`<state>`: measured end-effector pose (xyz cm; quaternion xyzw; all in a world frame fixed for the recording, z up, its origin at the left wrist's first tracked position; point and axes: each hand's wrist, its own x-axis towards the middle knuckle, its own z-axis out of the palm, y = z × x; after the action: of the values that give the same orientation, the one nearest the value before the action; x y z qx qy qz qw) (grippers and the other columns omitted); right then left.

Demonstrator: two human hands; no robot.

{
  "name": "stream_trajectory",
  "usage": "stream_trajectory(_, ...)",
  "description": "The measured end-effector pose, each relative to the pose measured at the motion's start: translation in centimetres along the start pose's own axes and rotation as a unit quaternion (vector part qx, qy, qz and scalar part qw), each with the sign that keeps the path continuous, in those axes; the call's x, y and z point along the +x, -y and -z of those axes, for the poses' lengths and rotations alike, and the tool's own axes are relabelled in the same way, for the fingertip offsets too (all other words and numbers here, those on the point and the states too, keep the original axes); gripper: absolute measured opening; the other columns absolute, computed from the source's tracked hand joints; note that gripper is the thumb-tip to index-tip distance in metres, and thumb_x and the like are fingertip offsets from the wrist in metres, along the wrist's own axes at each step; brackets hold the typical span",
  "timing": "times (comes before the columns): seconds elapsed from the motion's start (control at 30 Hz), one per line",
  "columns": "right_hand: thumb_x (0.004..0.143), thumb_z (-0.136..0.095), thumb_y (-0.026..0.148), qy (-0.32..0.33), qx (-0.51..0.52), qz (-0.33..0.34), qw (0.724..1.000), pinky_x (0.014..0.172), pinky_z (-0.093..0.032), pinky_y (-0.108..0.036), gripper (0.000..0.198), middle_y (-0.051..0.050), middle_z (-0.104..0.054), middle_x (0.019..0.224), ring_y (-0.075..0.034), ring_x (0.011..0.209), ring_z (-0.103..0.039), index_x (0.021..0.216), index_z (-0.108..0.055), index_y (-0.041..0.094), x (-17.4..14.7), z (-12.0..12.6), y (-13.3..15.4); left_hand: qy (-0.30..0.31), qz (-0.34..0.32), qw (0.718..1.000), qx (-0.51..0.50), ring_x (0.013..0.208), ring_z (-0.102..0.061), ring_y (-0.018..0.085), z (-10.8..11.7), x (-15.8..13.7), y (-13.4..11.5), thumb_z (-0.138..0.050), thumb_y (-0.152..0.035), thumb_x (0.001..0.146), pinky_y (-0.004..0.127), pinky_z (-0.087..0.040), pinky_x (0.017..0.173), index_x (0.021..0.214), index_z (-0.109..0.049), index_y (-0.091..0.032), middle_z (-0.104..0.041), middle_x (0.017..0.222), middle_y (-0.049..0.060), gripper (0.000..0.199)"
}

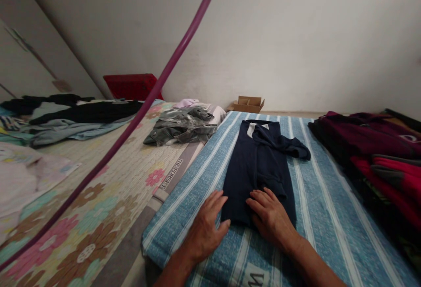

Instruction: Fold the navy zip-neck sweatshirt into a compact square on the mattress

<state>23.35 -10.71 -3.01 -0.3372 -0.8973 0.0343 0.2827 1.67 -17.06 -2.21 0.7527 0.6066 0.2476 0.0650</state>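
Observation:
A dark navy long-sleeved top (241, 173) lies folded lengthwise on the blue striped sheet. One sleeve (296, 148) sticks out past its right edge near the far end. A white patch shows by the collar. At the near left corner of the top is my left hand (207, 225), its fingers apart and thumb by the hem, holding nothing. My right hand (271, 210) rests on the near end of the top, with its fingers stretched over the cloth. Its thumb is mostly hidden.
To the right rise stacked folded clothes (371, 140), maroon, red and black. A lower flowered bed (141, 177) on the left bears a grey garment pile (180, 124) and loose dark clothes (88, 112). A cardboard box (248, 104) stands by the wall. A purple hose (171, 63) crosses the view.

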Motion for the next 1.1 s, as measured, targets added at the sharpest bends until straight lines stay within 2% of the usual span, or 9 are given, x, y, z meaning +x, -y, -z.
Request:
stream_trajectory(0.1,0.075,-0.051,0.008,-0.012,0.012,-0.004,1.000,0.103,-0.028,-0.043,0.034,-0.007,-0.062,0.111,-0.021,0.108,-0.053,0.106,-0.059,0.021,0.1,-0.2,0.0,0.004,-0.019,1.000,0.013,0.131,-0.034,0.027,-0.4,-0.5,-0.7,-0.060,-0.019,0.069,0.046,-0.036,0.106,0.132,-0.040,-0.019,-0.039,0.142,0.010,0.067)
stream_trajectory(0.17,0.074,-0.050,0.008,-0.022,0.015,-0.010,1.000,0.102,-0.029,-0.042,0.032,-0.007,-0.063,0.108,-0.021,0.105,-0.054,0.104,-0.058,0.020,0.1,-0.4,0.0,-0.012,-0.029,0.999,0.030,0.131,-0.033,0.028,-1.0,-0.6,-1.1,-0.059,-0.017,0.069,0.047,-0.036,0.105,0.133,-0.038,-0.017,-0.038,0.142,0.012,0.068)
stream_trajectory(0.33,0.075,-0.049,0.009,-0.044,-0.009,-0.003,0.999,0.100,-0.030,-0.039,0.027,-0.005,-0.064,0.099,-0.019,0.099,-0.056,0.098,-0.056,0.020,0.4,-1.0,0.0,-0.071,-0.061,0.994,0.053,0.123,-0.044,0.027,-2.1,-0.1,-1.9,-0.046,-0.012,0.077,0.048,-0.041,0.101,0.128,-0.043,-0.017,-0.050,0.131,0.013,0.051)
stream_trajectory(0.5,0.078,-0.047,0.009,-0.059,-0.006,0.009,0.998,0.099,-0.030,-0.038,0.022,-0.004,-0.064,0.094,-0.018,0.095,-0.056,0.095,-0.056,0.020,0.7,-0.9,0.1,-0.113,-0.091,0.989,0.039,0.109,-0.053,0.025,-1.5,0.7,-2.4,-0.048,-0.017,0.080,0.043,-0.047,0.094,0.113,-0.053,-0.017,-0.057,0.116,0.013,0.033)
stream_trajectory(0.7,0.080,-0.046,0.009,-0.069,0.005,0.005,0.998,0.098,-0.031,-0.039,0.017,-0.004,-0.064,0.089,-0.018,0.093,-0.056,0.088,-0.057,0.020,1.0,-1.0,0.5,-0.153,-0.090,0.980,0.087,0.096,-0.055,0.022,-1.8,1.2,-2.1,-0.042,-0.006,0.076,0.037,-0.051,0.085,0.104,-0.055,-0.015,-0.058,0.103,0.011,0.033)
stream_trajectory(0.8,0.080,-0.045,0.008,-0.066,-0.003,0.007,0.998,0.097,-0.031,-0.039,0.020,-0.005,-0.063,0.090,-0.019,0.093,-0.055,0.090,-0.057,0.020,1.1,-1.1,0.5,-0.148,-0.084,0.980,0.102,0.091,-0.055,0.021,-1.9,1.5,-2.3,-0.038,-0.003,0.075,0.034,-0.052,0.078,0.102,-0.056,-0.016,-0.057,0.097,0.010,0.035)
stream_trajectory(0.93,0.079,-0.043,0.006,-0.055,-0.028,-0.005,0.998,0.094,-0.035,-0.039,0.029,-0.008,-0.063,0.098,-0.022,0.100,-0.052,0.103,-0.057,0.017,1.3,-1.4,0.4,-0.147,-0.122,0.976,0.104,0.082,-0.054,0.018,-1.5,1.9,-2.6,-0.032,-0.006,0.084,0.030,-0.050,0.073,0.089,-0.059,-0.016,-0.057,0.087,0.008,0.030)
stream_trajectory(1.1,0.080,-0.045,0.006,-0.026,-0.085,-0.045,0.995,0.090,-0.038,-0.037,0.030,-0.011,-0.060,0.106,-0.025,0.108,-0.048,0.105,-0.059,0.017,2.1,-1.4,0.5,-0.159,-0.154,0.968,0.117,0.074,-0.052,0.017,-1.1,2.1,-2.4,-0.031,-0.010,0.089,0.029,-0.048,0.066,0.084,-0.060,-0.016,-0.057,0.081,0.007,0.029)
